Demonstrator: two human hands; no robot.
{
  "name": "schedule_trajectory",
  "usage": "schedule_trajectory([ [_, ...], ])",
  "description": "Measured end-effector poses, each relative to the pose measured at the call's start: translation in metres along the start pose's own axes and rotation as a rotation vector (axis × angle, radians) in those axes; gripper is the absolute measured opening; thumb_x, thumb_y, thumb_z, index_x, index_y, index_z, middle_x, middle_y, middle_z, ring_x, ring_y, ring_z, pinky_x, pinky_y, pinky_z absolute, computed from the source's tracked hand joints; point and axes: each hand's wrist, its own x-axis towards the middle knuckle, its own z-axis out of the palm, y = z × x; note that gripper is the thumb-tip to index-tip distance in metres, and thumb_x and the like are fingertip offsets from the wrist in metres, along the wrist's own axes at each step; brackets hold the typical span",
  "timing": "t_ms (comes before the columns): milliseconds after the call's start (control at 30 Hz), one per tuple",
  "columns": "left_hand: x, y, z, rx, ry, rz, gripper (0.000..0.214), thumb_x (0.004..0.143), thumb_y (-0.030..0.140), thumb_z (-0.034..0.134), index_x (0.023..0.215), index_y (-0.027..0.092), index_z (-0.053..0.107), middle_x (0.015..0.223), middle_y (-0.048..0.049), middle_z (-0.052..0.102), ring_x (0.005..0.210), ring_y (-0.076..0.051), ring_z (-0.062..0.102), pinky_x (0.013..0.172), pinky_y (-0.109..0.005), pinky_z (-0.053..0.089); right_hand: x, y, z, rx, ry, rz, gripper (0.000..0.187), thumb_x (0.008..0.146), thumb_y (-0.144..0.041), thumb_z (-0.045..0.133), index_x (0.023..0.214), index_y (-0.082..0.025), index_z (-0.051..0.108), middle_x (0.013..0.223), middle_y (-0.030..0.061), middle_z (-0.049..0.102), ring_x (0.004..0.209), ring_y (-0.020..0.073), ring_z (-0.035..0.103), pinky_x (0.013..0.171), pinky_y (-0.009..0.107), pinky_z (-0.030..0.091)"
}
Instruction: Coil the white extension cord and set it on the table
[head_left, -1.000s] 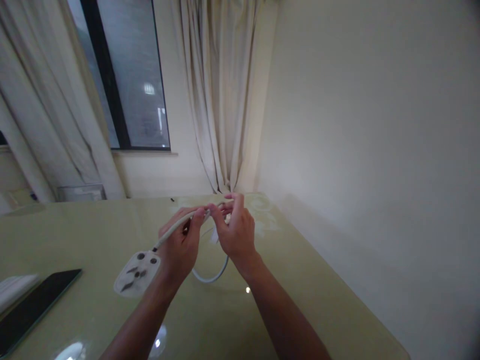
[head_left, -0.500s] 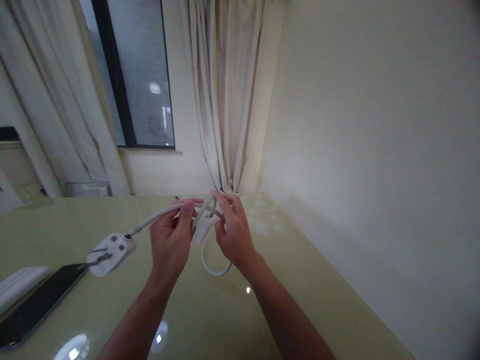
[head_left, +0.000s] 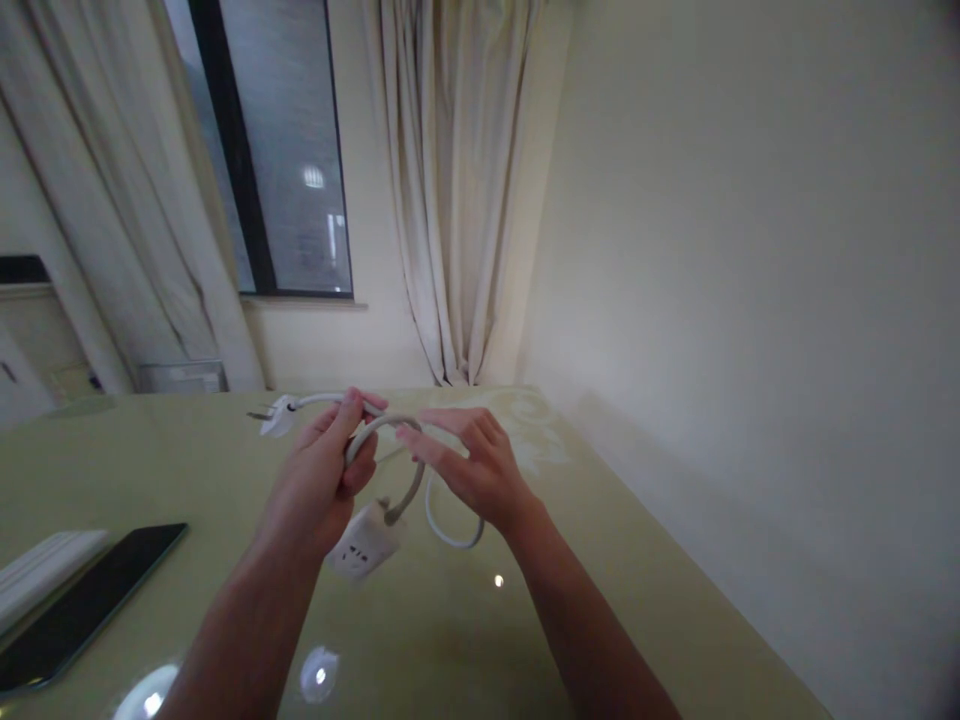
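Note:
My left hand [head_left: 321, 486] is closed around a white power cable [head_left: 390, 440], held above a glossy yellow-green table [head_left: 600, 560]. The cable's plug [head_left: 276, 415] sticks out to the upper left of that hand, prongs pointing left. A white socket block [head_left: 361, 543] hangs from the cable just below my left hand. The cable curves in a loop [head_left: 450, 525] under my right hand [head_left: 471, 463]. My right hand is open, fingers stretched out to the left, touching or just beside the cable's arch.
A dark phone [head_left: 82, 605] lies at the table's left edge beside a white flat object [head_left: 41, 565]. Pale curtains [head_left: 457, 190] and a dark window [head_left: 277, 150] stand behind the table. A bare wall [head_left: 750, 300] runs along the right.
The plug swung up from low left to behind my left hand. The socket block dropped below my left hand. My right hand released its pinch and opened.

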Motion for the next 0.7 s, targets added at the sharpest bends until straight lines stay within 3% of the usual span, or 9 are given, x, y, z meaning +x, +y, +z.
schedule_trajectory([
  [167,0.007,-0.003,-0.003,-0.066,-0.012,-0.047,0.033,0.084,0.046,0.083,0.084,0.017,0.067,0.050,0.0116,0.033,0.035,-0.003,0.019,0.032,-0.013,0.013,0.000,-0.002,-0.002,-0.005,-0.096,-0.121,0.019,0.106,-0.026,0.065,0.119,-0.028,0.078,0.139,0.0031,0.075,0.131,0.0181,0.066,0.107,0.036,0.054],
  [267,0.012,-0.009,-0.003,-0.057,-0.002,-0.013,0.043,0.076,0.052,0.089,0.085,0.016,0.068,0.054,0.0105,0.040,0.036,-0.003,0.025,0.032,-0.015,0.014,-0.002,-0.002,-0.011,0.020,-0.110,-0.186,0.017,0.105,-0.023,0.065,0.118,-0.026,0.077,0.138,0.0046,0.076,0.131,0.0185,0.067,0.107,0.037,0.055],
  [400,0.022,-0.022,-0.005,-0.076,0.096,0.055,0.055,0.061,0.056,0.097,0.082,0.013,0.072,0.062,0.0060,0.054,0.046,-0.003,0.042,0.040,-0.014,0.030,-0.013,-0.006,-0.034,0.129,-0.115,-0.203,0.017,0.103,-0.019,0.068,0.119,-0.022,0.074,0.129,0.0058,0.080,0.130,0.0191,0.070,0.105,0.035,0.058],
  [533,0.041,-0.032,-0.020,-0.169,0.212,0.052,0.041,0.075,0.051,0.091,0.082,0.015,0.071,0.066,0.0052,0.057,0.056,-0.005,0.051,0.053,-0.014,0.042,-0.039,-0.015,-0.063,0.359,-0.019,0.161,0.014,0.107,-0.025,0.061,0.104,-0.024,0.075,0.110,0.0073,0.084,0.121,0.0240,0.076,0.100,0.043,0.062],
  [633,0.059,-0.032,-0.048,-0.305,0.393,-0.035,0.025,0.097,0.035,0.073,0.080,0.018,0.066,0.073,0.0045,0.064,0.061,-0.007,0.060,0.061,-0.019,0.052,-0.067,-0.013,-0.088,0.514,0.245,0.606,0.027,0.105,-0.044,0.063,0.090,-0.025,0.073,0.093,0.0091,0.083,0.104,0.0286,0.081,0.097,0.049,0.063],
  [700,0.069,-0.027,-0.068,-0.425,0.470,-0.080,0.035,0.108,0.029,0.056,0.075,0.018,0.060,0.072,0.0037,0.065,0.063,-0.009,0.063,0.066,-0.023,0.058,-0.087,-0.003,-0.107,0.528,0.390,0.894,0.028,0.100,-0.051,0.069,0.092,-0.024,0.072,0.090,0.0088,0.082,0.097,0.0278,0.082,0.101,0.050,0.061],
])
